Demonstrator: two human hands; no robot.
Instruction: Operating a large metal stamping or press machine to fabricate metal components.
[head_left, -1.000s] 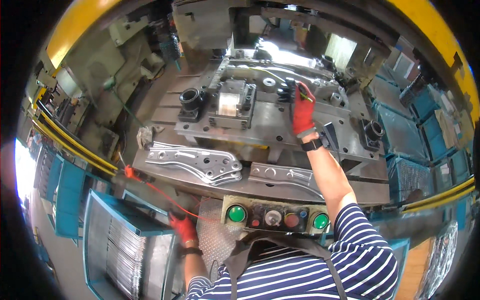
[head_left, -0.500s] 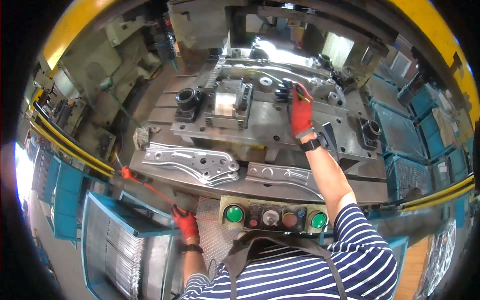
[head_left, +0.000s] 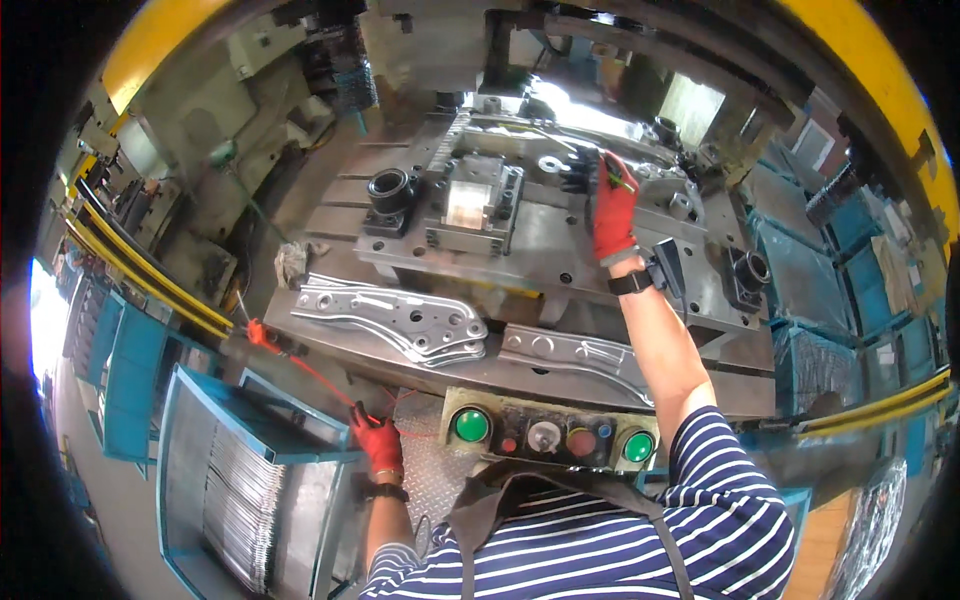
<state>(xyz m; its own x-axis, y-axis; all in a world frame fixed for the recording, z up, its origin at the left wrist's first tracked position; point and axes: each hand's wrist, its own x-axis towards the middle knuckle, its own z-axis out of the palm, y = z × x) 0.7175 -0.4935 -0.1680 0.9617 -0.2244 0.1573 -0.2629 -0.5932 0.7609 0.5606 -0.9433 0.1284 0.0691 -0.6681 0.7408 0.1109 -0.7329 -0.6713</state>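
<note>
My right hand (head_left: 612, 208), in a red glove, reaches far forward onto the press die (head_left: 520, 235). Its fingers close over the right end of a shiny stamped metal part (head_left: 560, 135) lying across the top of the die. My left hand (head_left: 378, 440), also red-gloved, is low by the blue bin's corner and grips a thin red rod (head_left: 300, 365). The rod slants up and left to a red tip near the press bed's edge. A stack of stamped brackets (head_left: 390, 315) lies on the bed between both hands.
Another stamped strip (head_left: 575, 355) lies on the bed at right. A control box (head_left: 545, 435) with two green buttons sits in front of my chest. A blue bin (head_left: 240, 480) of metal sheets stands at lower left. Blue crates (head_left: 810, 290) stand at right, and yellow rails (head_left: 140, 275) run along the left.
My left hand has risen slightly with the red rod. My right hand has edged a little farther up the die. The stamped parts on the bed have not moved.
</note>
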